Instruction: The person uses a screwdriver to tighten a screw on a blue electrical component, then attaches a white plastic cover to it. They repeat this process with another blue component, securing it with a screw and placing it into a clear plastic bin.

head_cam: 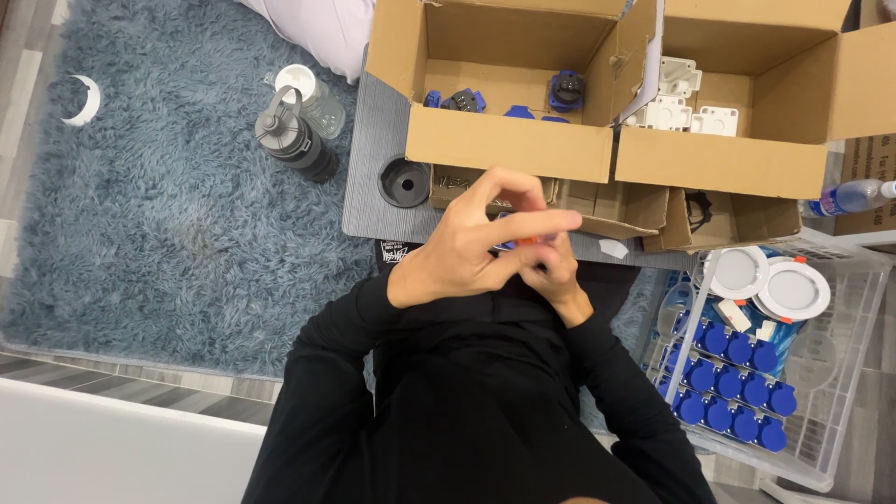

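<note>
A: The fingers (523, 224) first: what are they doing?

B: Both sets are curled in and pinched together. The left hand (476, 247) lies on top, its fingers closed over a small part (509, 245) that shows only as slivers of blue and orange between the fingertips. The right hand (560, 275) sits underneath, its fingers folded up against the same part. Most of it is hidden, so I can't say what kind of piece it is.

A: And where is that part?

B: In mid-air over the person's lap, just in front of the near edge of the grey board (373, 201).

A: Now the surroundings, biggest thing first.

B: The shaggy blue-grey rug (168, 205) fills the left side. Next come two open cardboard boxes on the board: the left box (504, 145) holds a few blue and black parts (567, 91), the right box (709, 163) holds white plastic pieces (681, 107). To the right of the lap stands a clear plastic crate (845, 373), with round white discs (793, 287) at its far end and rows of blue round-capped parts (733, 383) nearer.

A: Anything smaller?

B: A dark grey bottle (294, 140) lies on the rug beside a clear one with a white lid (313, 93). A black round cup-like piece (404, 180) stands on the board's left end, just in front of the left box. A clear bottle with a blue cap (854, 198) lies at the right edge. A white ring fragment (82, 101) rests far out on the rug.
</note>
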